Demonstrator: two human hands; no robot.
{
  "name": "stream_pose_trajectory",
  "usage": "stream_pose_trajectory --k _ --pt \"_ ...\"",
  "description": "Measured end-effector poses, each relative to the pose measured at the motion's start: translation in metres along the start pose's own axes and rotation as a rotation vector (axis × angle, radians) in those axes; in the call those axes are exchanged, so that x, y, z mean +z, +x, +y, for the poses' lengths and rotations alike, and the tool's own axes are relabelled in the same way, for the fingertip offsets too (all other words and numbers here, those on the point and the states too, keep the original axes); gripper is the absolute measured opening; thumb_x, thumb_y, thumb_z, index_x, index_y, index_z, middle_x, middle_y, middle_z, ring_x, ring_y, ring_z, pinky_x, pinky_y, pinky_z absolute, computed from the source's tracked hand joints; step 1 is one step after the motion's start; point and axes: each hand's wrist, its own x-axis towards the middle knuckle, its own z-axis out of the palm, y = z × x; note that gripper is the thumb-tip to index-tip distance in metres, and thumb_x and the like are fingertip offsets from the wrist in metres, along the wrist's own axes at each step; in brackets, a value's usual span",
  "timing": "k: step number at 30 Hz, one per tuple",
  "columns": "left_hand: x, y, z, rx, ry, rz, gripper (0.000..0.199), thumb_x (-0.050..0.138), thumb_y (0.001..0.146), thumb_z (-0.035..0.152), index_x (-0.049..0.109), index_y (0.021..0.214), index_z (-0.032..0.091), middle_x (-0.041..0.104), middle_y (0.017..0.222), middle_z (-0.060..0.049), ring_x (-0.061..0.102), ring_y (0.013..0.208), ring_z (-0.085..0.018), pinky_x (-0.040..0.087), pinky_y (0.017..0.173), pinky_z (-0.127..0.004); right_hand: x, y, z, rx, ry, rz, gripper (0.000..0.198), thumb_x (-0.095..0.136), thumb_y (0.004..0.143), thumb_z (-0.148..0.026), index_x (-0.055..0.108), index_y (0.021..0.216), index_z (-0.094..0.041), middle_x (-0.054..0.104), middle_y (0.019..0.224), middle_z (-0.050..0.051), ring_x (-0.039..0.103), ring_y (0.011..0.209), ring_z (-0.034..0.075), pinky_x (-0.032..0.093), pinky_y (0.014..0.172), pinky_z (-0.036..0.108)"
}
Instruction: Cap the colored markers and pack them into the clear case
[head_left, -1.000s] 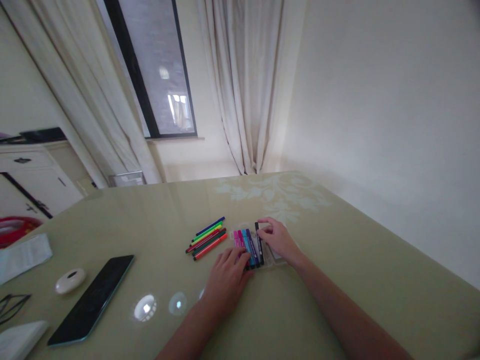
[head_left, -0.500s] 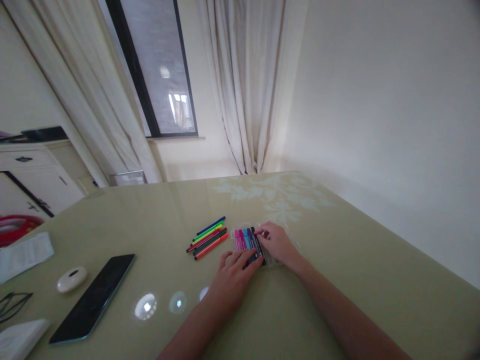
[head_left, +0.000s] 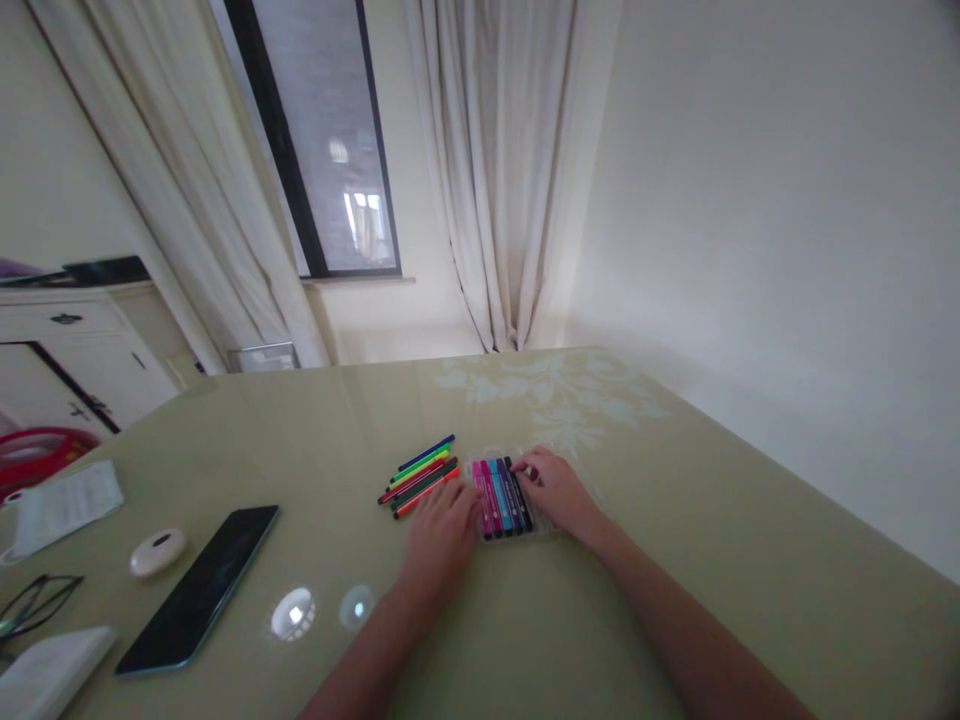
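Observation:
Several felt-tip pens (head_left: pixel 501 498), pink through blue to black, lie side by side in a clear plastic case (head_left: pixel 551 528). My right hand (head_left: pixel 556 488) rests over the case's right part, its fingers curled with the tips at its middle, beside the black pen's upper end. What lies under those fingers is hidden. My left hand (head_left: pixel 442 525) is just left of the case, fingers stretched forward and holding nothing visible. Its fingertips are close to the orange pen (head_left: pixel 412 504) and to the case's left edge. Loose felt-tip pens (head_left: pixel 421 462), blue, green, yellow and red among them, lie in a slanting bunch.
A black tablet or large phone (head_left: pixel 199 590) lies on the table (head_left: pixel 525 640) to the left. Around it are a white rounded case (head_left: pixel 157 552), a pale packet (head_left: pixel 67 508), glasses (head_left: pixel 41 605) and a white box (head_left: pixel 56 670). A wall (head_left: pixel 787 250) borders the right side.
My left hand has moved left, off the pens in the case and over beside the loose pens. The lower ends of the cased pens now show. My right hand has hardly moved.

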Motion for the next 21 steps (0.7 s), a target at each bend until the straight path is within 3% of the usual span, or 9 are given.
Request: stream_pose_trajectory --k 3,6,14,17,21 --pt "-0.014 0.004 -0.018 -0.253 0.217 0.049 0.026 0.046 0.103 0.021 0.068 0.117 0.022 0.067 0.118 -0.009 0.060 0.111 -0.026 0.045 0.096 -0.040 -0.001 -0.001 0.000 -0.005 0.009 -0.015 0.023 0.059 0.088 -0.006 0.077 0.097 -0.015 0.070 0.096 0.008 0.064 0.078 0.016 0.049 0.076 0.026" --pt "-0.021 0.004 -0.029 -0.345 0.310 -0.004 0.025 0.049 0.102 0.026 0.066 0.120 0.021 0.066 0.117 -0.010 0.059 0.110 -0.028 0.046 0.092 -0.040 -0.002 0.000 -0.001 0.002 0.017 -0.013 0.022 0.060 0.087 -0.006 0.077 0.097 -0.015 0.071 0.094 0.008 0.064 0.080 0.017 0.048 0.076 0.026" --pt "-0.011 0.007 -0.031 -0.355 0.244 0.008 0.029 0.037 0.106 0.028 0.064 0.108 0.016 0.069 0.108 -0.012 0.062 0.104 -0.028 0.047 0.089 -0.040 -0.003 -0.001 -0.006 -0.008 0.055 0.011 0.021 0.060 0.089 -0.007 0.077 0.098 -0.014 0.071 0.094 0.008 0.063 0.078 0.017 0.046 0.076 0.028" --pt "-0.007 0.007 -0.019 -0.294 0.012 0.013 0.029 0.034 0.108 0.030 0.061 0.109 0.018 0.072 0.103 -0.010 0.067 0.095 -0.025 0.049 0.085 -0.037 -0.002 -0.002 -0.014 -0.023 0.186 0.028 0.016 0.063 0.094 -0.022 0.077 0.099 -0.017 0.072 0.091 0.006 0.062 0.078 0.018 0.046 0.074 0.029" --pt "0.002 0.001 0.000 -0.151 -0.226 0.026 0.024 0.040 0.107 0.035 0.059 0.111 0.020 0.074 0.103 -0.007 0.070 0.094 -0.024 0.051 0.081 -0.034 0.001 -0.004 -0.030 0.008 0.583 -0.062 0.033 0.067 0.092 -0.049 0.075 0.089 -0.018 0.068 0.075 0.001 0.058 0.069 0.016 0.043 0.064 0.027"
